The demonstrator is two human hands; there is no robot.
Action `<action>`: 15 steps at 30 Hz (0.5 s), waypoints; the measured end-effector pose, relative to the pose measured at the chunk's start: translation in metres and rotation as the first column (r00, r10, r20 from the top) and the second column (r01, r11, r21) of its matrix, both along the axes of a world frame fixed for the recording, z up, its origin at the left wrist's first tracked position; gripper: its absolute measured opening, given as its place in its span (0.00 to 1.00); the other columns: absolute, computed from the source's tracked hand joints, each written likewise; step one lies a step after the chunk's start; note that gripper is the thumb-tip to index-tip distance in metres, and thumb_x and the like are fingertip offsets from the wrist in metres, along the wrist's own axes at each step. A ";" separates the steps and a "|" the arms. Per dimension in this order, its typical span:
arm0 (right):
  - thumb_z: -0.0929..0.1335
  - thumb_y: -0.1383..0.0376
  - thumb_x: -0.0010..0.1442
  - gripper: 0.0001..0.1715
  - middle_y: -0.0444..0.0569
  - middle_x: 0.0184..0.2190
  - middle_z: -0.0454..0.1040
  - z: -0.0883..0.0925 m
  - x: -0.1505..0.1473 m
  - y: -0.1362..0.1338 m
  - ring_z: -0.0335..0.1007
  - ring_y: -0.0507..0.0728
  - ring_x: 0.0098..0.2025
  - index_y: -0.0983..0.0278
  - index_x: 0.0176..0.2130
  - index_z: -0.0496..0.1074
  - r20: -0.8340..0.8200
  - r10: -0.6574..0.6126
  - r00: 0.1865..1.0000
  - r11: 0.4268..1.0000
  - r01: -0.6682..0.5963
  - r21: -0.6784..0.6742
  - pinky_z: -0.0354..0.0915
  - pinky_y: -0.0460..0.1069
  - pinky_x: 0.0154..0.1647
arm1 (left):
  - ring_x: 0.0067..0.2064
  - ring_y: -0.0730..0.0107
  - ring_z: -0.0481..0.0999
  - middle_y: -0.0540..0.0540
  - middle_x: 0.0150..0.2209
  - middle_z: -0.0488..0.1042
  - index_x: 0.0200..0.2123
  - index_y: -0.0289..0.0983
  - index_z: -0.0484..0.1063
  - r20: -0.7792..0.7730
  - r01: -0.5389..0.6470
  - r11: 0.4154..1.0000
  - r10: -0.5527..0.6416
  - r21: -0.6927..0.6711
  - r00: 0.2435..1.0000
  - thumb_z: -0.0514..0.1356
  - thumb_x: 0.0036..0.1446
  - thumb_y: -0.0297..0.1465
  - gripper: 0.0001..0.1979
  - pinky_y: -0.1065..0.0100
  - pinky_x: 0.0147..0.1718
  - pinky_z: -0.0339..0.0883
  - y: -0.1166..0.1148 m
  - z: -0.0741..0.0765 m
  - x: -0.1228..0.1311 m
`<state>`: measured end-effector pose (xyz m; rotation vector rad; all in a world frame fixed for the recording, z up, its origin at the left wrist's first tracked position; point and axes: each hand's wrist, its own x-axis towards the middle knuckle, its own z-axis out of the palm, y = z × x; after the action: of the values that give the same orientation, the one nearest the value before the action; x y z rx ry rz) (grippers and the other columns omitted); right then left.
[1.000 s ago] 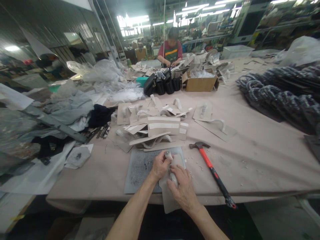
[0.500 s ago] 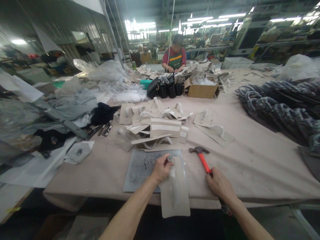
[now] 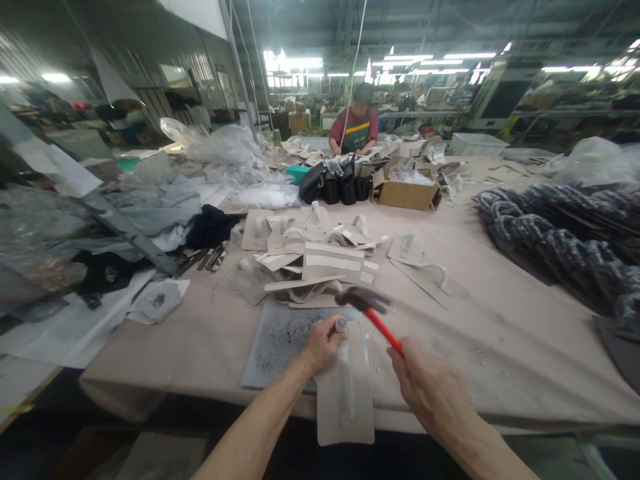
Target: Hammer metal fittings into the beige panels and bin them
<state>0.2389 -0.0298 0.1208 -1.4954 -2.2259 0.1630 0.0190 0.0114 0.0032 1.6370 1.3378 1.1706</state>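
My left hand [image 3: 323,345] is closed around a short round metal punch [image 3: 341,325], its flat top facing up. Under it lies a beige flat panel [image 3: 361,407] with a plastic-wrapped handle [image 3: 346,387] along its middle. The panel's far end rests on a dark-speckled grey board [image 3: 270,353]; its near end sticks out past the table edge. In my right hand [image 3: 433,383] is a claw hammer [image 3: 383,330] with a red handle. The hammer head, slightly blurred, hangs raised above and just beyond the punch, apart from it.
Behind the board sits a pile of similar panels [image 3: 330,263], with two more [image 3: 425,270] to its right. Farther back are black bags [image 3: 343,187] and a cardboard box [image 3: 407,193]. Plastic-covered dark pieces [image 3: 545,227] line the right. A person [image 3: 356,127] works across the table.
My right hand has lifted the hammer off to the left, bringing its head from beside the board to above the punch. My left hand keeps its hold on the punch. The view has shifted slightly.
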 end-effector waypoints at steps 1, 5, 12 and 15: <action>0.57 0.56 0.66 0.17 0.43 0.16 0.63 -0.002 0.001 -0.001 0.53 0.51 0.15 0.60 0.29 0.61 0.060 0.037 0.997 0.998 -0.034 -0.045 0.40 0.49 0.21 | 0.31 0.69 0.70 0.51 0.28 0.73 0.36 0.37 0.74 -0.007 -0.005 1.000 0.005 -0.007 1.000 0.59 0.53 0.25 0.07 0.71 0.33 0.61 0.000 0.000 0.000; 0.58 0.55 0.66 0.16 0.40 0.14 0.63 0.021 0.004 0.002 0.53 0.51 0.14 0.59 0.29 0.59 0.060 0.034 0.998 0.998 -0.030 -0.063 0.41 0.48 0.20 | 0.32 0.69 0.70 0.51 0.29 0.73 0.36 0.37 0.74 -0.006 0.010 1.000 -0.010 -0.008 1.000 0.58 0.53 0.25 0.07 0.71 0.34 0.61 0.000 -0.001 0.000; 0.56 0.53 0.69 0.19 0.41 0.15 0.60 0.034 -0.011 -0.002 0.55 0.52 0.16 0.59 0.30 0.59 -0.176 -0.102 0.979 0.977 0.132 0.167 0.46 0.48 0.20 | 0.33 0.68 0.70 0.50 0.30 0.73 0.37 0.38 0.74 0.005 0.013 1.000 -0.013 -0.021 1.000 0.59 0.53 0.27 0.08 0.70 0.36 0.61 0.000 0.001 -0.001; 0.56 0.57 0.68 0.17 0.41 0.14 0.62 -0.005 -0.004 -0.006 0.51 0.51 0.13 0.59 0.29 0.60 0.062 0.028 0.998 0.994 -0.022 -0.103 0.39 0.49 0.20 | 0.33 0.68 0.71 0.50 0.30 0.74 0.39 0.38 0.75 0.014 0.021 0.999 -0.020 -0.041 1.000 0.58 0.53 0.26 0.10 0.70 0.35 0.61 -0.001 0.002 -0.001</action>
<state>0.2351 -0.0359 0.1159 -1.5462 -2.3188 0.2436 0.0183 0.0107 0.0054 1.6074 1.3252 1.1330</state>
